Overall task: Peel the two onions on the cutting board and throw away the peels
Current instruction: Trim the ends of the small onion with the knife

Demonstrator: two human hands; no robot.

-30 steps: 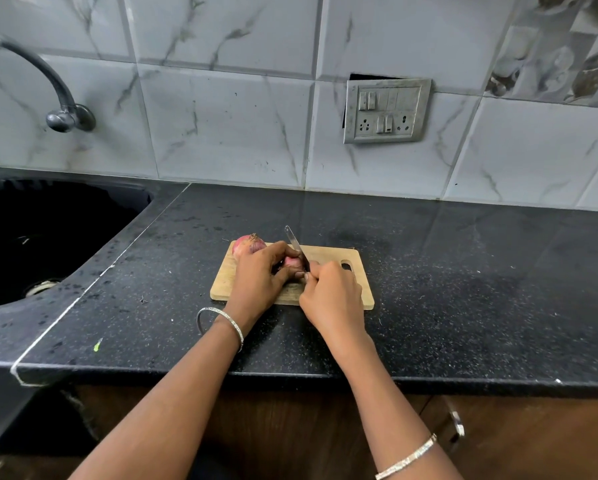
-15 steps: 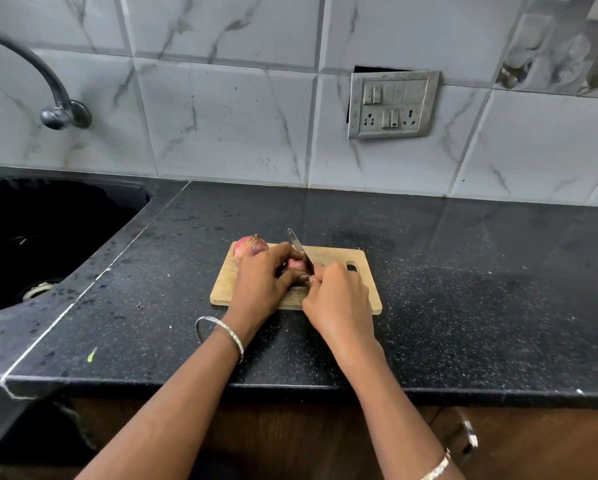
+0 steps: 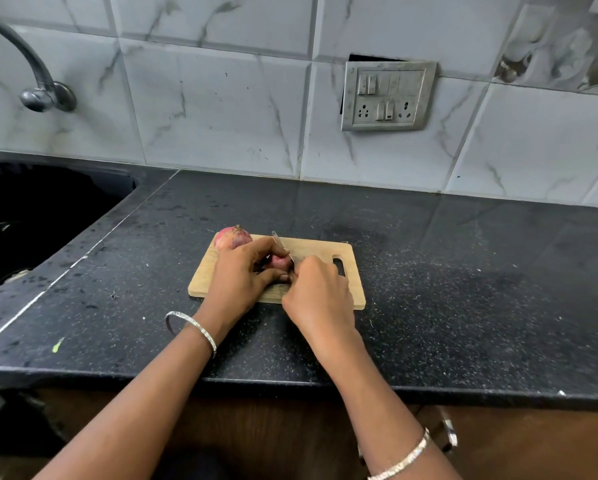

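Home kitchen. I stand at a black speckled stone counter (image 3: 429,306), its back edge meeting a wall of grey-veined marble-look tiles (image 3: 221,109). Dark sink (image 3: 83,209) sunk into the counter's left end, curved metal tap (image 3: 44,97) on the wall above it. Steel switch-and-socket plate (image 3: 387,95) set in the tiles. Wooden cutting board (image 3: 322,251) mid-counter, a red onion (image 3: 231,237) on its far left corner. Brown wood cabinet fronts (image 3: 290,427) below.

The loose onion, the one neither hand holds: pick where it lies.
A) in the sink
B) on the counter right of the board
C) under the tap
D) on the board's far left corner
D: the loose onion rests on the cutting board at its far left corner, just beyond the left hand.
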